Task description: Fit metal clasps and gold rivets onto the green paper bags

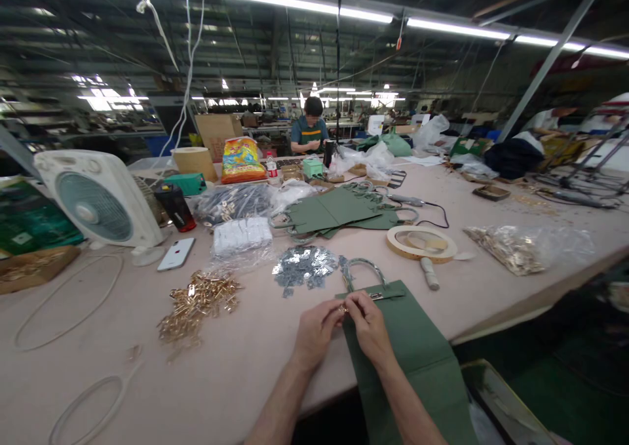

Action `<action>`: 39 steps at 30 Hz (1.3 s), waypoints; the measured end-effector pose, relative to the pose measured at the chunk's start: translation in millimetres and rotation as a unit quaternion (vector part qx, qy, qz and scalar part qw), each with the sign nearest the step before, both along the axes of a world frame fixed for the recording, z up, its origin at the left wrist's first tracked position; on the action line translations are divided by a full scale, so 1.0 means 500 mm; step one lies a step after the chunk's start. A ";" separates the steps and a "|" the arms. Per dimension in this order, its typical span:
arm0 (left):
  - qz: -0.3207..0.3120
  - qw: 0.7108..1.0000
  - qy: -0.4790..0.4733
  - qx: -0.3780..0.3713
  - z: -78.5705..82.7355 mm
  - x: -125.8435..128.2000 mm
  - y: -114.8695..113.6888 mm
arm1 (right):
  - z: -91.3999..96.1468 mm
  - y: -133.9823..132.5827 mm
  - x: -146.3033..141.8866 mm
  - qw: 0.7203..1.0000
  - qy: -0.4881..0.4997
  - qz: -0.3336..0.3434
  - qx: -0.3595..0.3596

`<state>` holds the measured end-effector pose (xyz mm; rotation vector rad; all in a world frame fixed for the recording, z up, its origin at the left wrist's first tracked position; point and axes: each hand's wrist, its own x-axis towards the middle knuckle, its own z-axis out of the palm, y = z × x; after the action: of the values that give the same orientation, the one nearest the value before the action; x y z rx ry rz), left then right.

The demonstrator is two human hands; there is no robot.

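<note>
A green bag panel (413, 340) with a curved handle (366, 265) lies on the table and hangs over its front edge. Over the panel's upper left corner my left hand (317, 327) and my right hand (366, 317) meet, fingertips pinched together. Between them shows a small gold-coloured metal fitting (343, 308), its exact shape too small to make out. Both hands are closed on it. Beside the right fingers, a metal piece (376, 296) sits on the panel's strap near the handle base. A heap of thin silver metal plates (304, 267) lies just beyond my hands.
Gold metal fittings (196, 304) are piled to the left, near a phone (175, 255) and a white fan (98, 199). Stacked green panels (339, 209), a tape roll (420, 243) and a bag of fittings (511, 248) lie farther back. A co-worker (309, 130) sits across the table.
</note>
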<state>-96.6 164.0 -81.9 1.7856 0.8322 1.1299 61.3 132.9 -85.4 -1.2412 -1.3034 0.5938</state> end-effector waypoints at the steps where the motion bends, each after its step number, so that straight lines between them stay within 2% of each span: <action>1: -0.003 1.000 0.000 0.002 0.001 0.000 0.000 | -0.001 0.001 0.002 1.000 0.014 0.007 -0.006; 4: 0.001 1.000 -0.013 -0.004 0.002 0.001 0.003 | -0.006 0.003 0.005 0.991 0.124 0.028 -0.039; 7: 0.015 0.999 -0.027 -0.009 -0.004 -0.001 0.010 | -0.015 0.005 0.007 0.949 0.304 0.034 -0.080; 10: 0.032 0.999 -0.030 0.025 -0.012 -0.003 0.019 | -0.023 0.007 0.008 0.918 0.374 0.071 -0.108; 13: 0.035 0.997 -0.031 0.059 -0.015 -0.004 0.022 | -0.021 0.005 0.010 0.922 0.349 0.116 -0.124; 17: 0.034 0.998 -0.035 0.049 -0.005 -0.002 0.018 | 0.000 -0.005 0.010 0.949 0.258 0.143 -0.106; 20: 0.040 0.998 -0.032 0.030 0.006 -0.001 0.013 | 0.011 -0.011 0.009 0.969 0.197 0.120 -0.088; 25: 0.021 0.999 -0.033 0.018 0.016 -0.004 0.008 | 0.006 -0.011 0.007 0.975 0.194 0.092 -0.062; 35: 0.048 0.998 -0.033 -0.037 -0.015 -0.001 0.015 | -0.010 -0.011 -0.002 0.980 0.171 0.101 -0.027; 39: 0.066 0.997 -0.018 -0.033 -0.008 0.000 0.011 | -0.009 -0.012 -0.007 0.988 0.127 0.089 -0.016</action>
<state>-96.5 169.6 -86.1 1.6708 0.9664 1.2009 58.0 126.8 -89.8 -1.0426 -1.1990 0.8740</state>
